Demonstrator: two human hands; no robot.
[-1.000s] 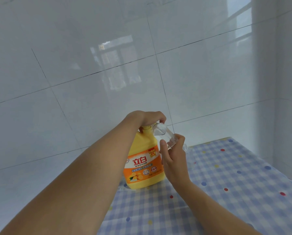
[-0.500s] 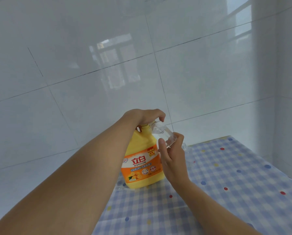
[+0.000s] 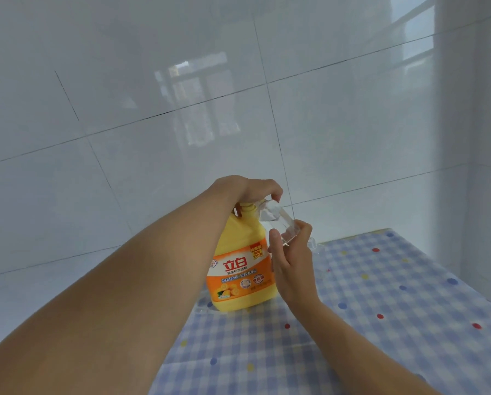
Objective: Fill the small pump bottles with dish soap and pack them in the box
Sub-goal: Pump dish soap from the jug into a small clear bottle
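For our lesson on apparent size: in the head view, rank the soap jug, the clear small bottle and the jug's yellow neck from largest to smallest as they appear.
1. Soap jug, clearly largest.
2. Clear small bottle, tilted, partly hidden by the right hand.
3. Yellow neck, mostly covered by the left hand, so its rank is unsure.

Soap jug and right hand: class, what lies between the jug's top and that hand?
In the head view, a clear small bottle, tilted, spans from the jug top under the left hand to the right hand.

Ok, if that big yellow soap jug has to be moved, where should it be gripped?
Probably at the narrow neck of the yellow plastic dish soap jug, coming from above: it stands upright, its body looks wide, and the left hand is already on top.
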